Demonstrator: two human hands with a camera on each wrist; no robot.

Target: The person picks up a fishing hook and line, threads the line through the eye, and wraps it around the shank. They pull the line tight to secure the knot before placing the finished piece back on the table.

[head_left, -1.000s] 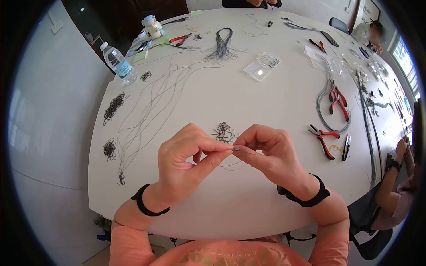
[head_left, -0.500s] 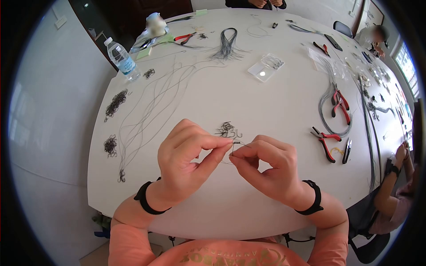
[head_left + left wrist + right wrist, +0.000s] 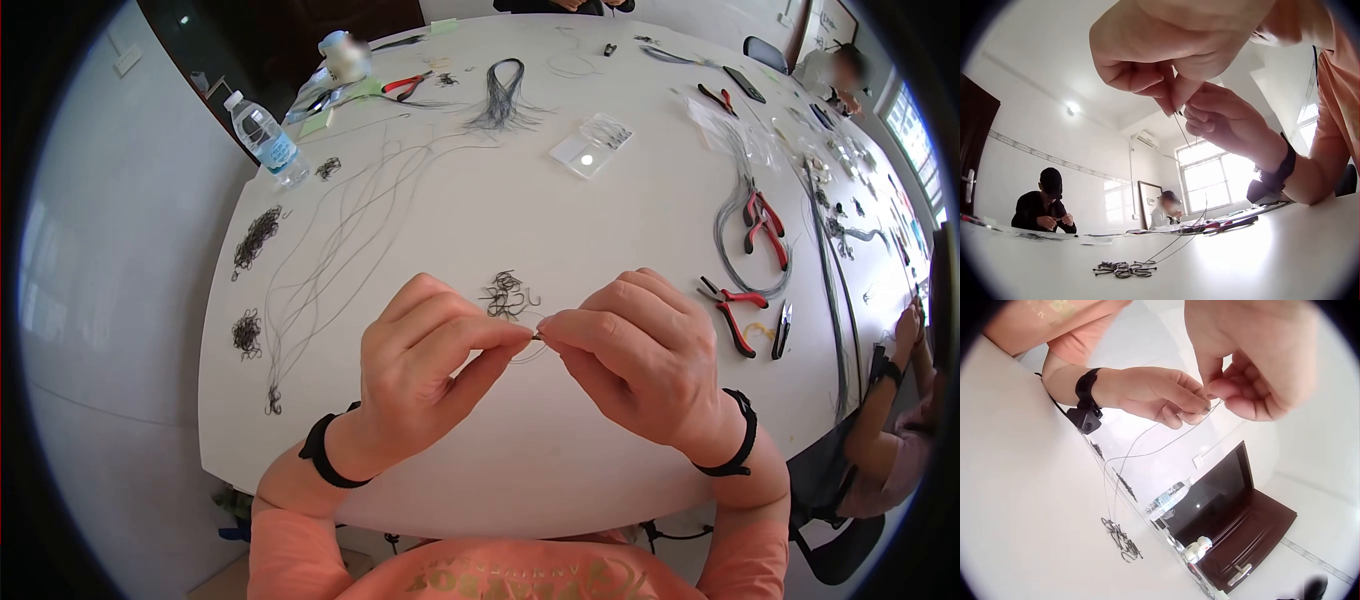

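Note:
Both hands meet above the table's near part. The left hand [image 3: 425, 365] pinches a small dark piece [image 3: 537, 337] between thumb and forefinger. Against it, the right hand [image 3: 640, 360] pinches with thumb and fingertips, the other fingers curled. A thin grey wire [image 3: 1163, 449] runs from the fingertips and loops down in the right wrist view. Just beyond the hands lies a small pile of dark hooks [image 3: 505, 295], also seen in the left wrist view as a hook pile [image 3: 1124, 269]. The fingertips hide most of the dark piece.
Long wires [image 3: 340, 250] and two hook heaps [image 3: 257, 243] lie at the left, with a water bottle [image 3: 268, 140] behind. A clear box [image 3: 590, 147] stands beyond the hands. Red-handled pliers [image 3: 735, 315], cutters [image 3: 782, 331] and wire coils lie right. Other people sit around the table.
The right hand has turned knuckles-up and its fingertips have closed in on the left fingertips, covering more of the small dark piece. The left hand keeps its pinch and has barely moved.

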